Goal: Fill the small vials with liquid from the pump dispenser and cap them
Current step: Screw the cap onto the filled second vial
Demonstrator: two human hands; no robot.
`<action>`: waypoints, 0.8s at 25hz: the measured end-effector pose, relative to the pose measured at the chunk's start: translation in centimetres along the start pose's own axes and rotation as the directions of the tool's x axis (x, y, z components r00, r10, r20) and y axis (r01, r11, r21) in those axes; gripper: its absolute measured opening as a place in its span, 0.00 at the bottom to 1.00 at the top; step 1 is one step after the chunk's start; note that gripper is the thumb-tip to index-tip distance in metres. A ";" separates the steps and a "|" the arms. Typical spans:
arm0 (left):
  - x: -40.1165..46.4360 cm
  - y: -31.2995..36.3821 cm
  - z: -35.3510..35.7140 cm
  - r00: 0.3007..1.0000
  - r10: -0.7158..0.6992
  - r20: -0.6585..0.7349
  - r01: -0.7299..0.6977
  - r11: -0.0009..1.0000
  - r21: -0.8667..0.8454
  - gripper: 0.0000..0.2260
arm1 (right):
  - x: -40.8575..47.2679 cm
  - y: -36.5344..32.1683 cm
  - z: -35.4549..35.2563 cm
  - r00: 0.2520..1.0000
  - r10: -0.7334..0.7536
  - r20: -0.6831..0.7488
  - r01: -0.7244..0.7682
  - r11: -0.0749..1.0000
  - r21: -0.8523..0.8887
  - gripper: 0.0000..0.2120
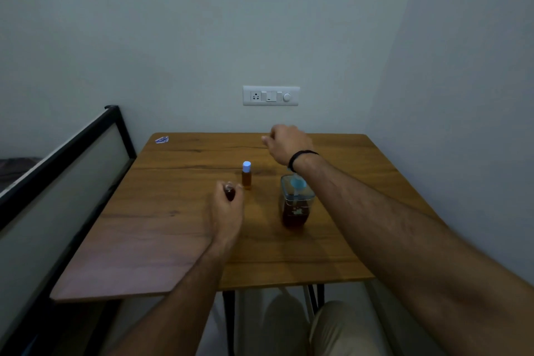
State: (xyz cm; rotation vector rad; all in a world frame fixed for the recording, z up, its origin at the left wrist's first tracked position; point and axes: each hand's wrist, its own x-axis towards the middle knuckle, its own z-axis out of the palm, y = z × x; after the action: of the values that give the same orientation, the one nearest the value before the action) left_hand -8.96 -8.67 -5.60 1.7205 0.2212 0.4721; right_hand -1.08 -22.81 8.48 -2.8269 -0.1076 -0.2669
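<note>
On the wooden table (332, 240) stands a clear pump dispenser (295, 205) with dark amber liquid and a blue pump head. Left of it a small vial (246, 176) of amber liquid stands upright with a light blue cap on. My left hand (226, 209) grips a second small vial (229, 191), uncapped and holding dark liquid, just left of the capped one. My right hand (286, 143) hovers over the table's far side beyond the dispenser, fingers pinched together; whatever it holds is hidden. A black band circles that wrist.
A small blue-and-white item (161, 139) lies at the table's far left corner. A black-framed panel (57, 170) runs along the left side. A switch plate (271, 96) sits on the wall behind. My knees are below the near table edge.
</note>
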 end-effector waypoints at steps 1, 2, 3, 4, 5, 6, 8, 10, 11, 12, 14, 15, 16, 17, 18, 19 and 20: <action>0.3 -0.7 -1.1 0.999 -0.021 -0.035 0.022 1.000 0.016 0.08 | 0.0 -1.5 0.2 0.997 -0.074 -0.012 0.074 0.997 0.006 0.17; 0.6 -1.4 -1.9 0.998 -0.031 -0.061 0.033 0.999 0.024 0.10 | -0.2 -2.9 0.6 0.990 -0.135 0.026 0.135 0.991 0.010 0.15; 0.7 -1.9 -2.7 0.996 -0.029 -0.079 0.031 0.999 0.027 0.11 | -0.4 -4.2 1.6 0.977 -0.188 0.100 0.189 0.982 0.002 0.13; 0.8 -2.3 -3.3 0.996 -0.019 -0.090 0.023 0.999 0.036 0.11 | -0.7 -5.3 3.0 0.955 -0.224 0.197 0.232 0.972 -0.019 0.12; 0.6 -2.5 -3.6 0.996 0.003 -0.094 0.002 0.999 0.053 0.12 | -1.1 -5.8 4.4 0.922 -0.237 0.305 0.264 0.963 -0.050 0.10; 0.6 -2.9 -3.8 0.995 0.026 -0.097 -0.020 0.998 0.068 0.12 | -1.7 -6.1 5.6 0.884 -0.239 0.401 0.295 0.952 -0.083 0.12; 0.6 -3.4 -4.1 0.996 0.051 -0.071 -0.045 0.996 0.076 0.12 | -2.6 -5.8 7.7 0.819 -0.228 0.526 0.329 0.938 -0.106 0.19; 0.6 -3.7 -4.1 0.999 0.038 -0.031 -0.035 0.996 0.077 0.12 | -3.3 -5.1 9.2 0.806 -0.221 0.549 0.309 0.948 -0.073 0.19; 0.7 -3.7 -4.2 0.999 0.035 -0.019 -0.034 0.997 0.071 0.11 | -3.6 -4.8 9.9 0.813 -0.233 0.534 0.313 0.948 -0.063 0.16; 0.8 -3.9 -4.2 0.999 0.036 -0.011 -0.035 0.997 0.068 0.11 | -3.7 -4.5 10.5 0.827 -0.252 0.502 0.323 0.945 -0.057 0.13; 0.7 -3.7 -4.2 0.999 0.037 0.002 -0.037 0.998 0.052 0.10 | -3.9 -4.0 11.4 0.865 -0.256 0.432 0.303 0.952 -0.043 0.08; 0.6 -3.6 -4.3 0.999 0.031 0.010 -0.031 0.999 0.037 0.10 | -3.9 -4.1 11.6 0.882 -0.242 0.403 0.273 0.962 -0.022 0.06; 0.7 -3.6 -4.3 1.000 0.023 0.017 -0.023 1.000 0.018 0.10 | -3.8 -4.3 11.8 0.900 -0.225 0.375 0.233 0.972 0.023 0.05; 0.7 -3.6 -4.3 0.999 0.023 0.024 -0.023 1.000 0.002 0.10 | -3.8 -4.5 11.7 0.917 -0.202 0.345 0.183 0.979 0.089 0.04; 0.7 -3.8 -4.3 0.999 0.031 0.024 -0.030 1.000 -0.005 0.10 | -3.9 -4.8 11.5 0.935 -0.180 0.304 0.132 0.976 0.173 0.05; 0.8 -4.0 -4.3 0.999 0.041 0.018 -0.041 0.999 -0.008 0.11 | -3.9 -5.0 11.2 0.953 -0.158 0.260 0.087 0.960 0.267 0.06; 1.0 -4.1 -4.3 0.999 0.044 0.007 -0.044 0.999 -0.008 0.12 | -3.9 -5.2 10.9 0.967 -0.141 0.214 0.053 0.927 0.371 0.07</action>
State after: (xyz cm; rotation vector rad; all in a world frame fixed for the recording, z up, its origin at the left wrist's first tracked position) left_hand -9.45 -3.57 -8.79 1.7224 0.1762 0.4988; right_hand -3.56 -14.76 -0.96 -2.4735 -0.3172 0.0693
